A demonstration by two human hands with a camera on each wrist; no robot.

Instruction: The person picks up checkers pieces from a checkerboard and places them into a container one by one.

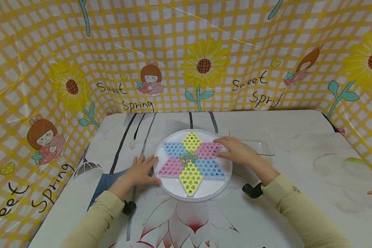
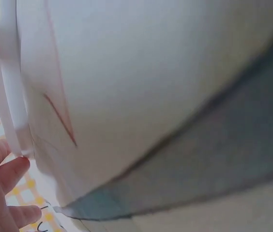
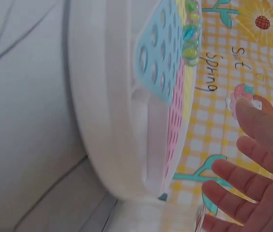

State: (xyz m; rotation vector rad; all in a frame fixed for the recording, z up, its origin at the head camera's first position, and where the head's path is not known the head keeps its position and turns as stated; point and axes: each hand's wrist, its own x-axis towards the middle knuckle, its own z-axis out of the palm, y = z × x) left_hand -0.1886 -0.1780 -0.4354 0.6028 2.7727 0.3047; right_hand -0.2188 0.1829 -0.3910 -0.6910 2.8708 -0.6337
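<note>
A round white Chinese checkers board (image 1: 170,187) lies on the table, with a six-pointed star of yellow, pink and blue sections full of holes. Several green and blue glass marbles (image 1: 189,157) cluster at the star's centre. My left hand (image 1: 138,172) rests at the board's left rim, fingers spread. In the left wrist view, the fingertips (image 2: 18,166) are right at the white edge. Over the board's right side reaches my right hand (image 1: 240,151), thumb and fingers apart. The right wrist view shows its fingers (image 3: 238,179) loosely extended, holding nothing.
A clear plastic tray (image 1: 261,148) sits behind the right hand, to the right of the board. Printed white cloth (image 1: 186,234) covers the table. A yellow checked curtain with sunflowers (image 1: 203,65) hangs at the back and sides.
</note>
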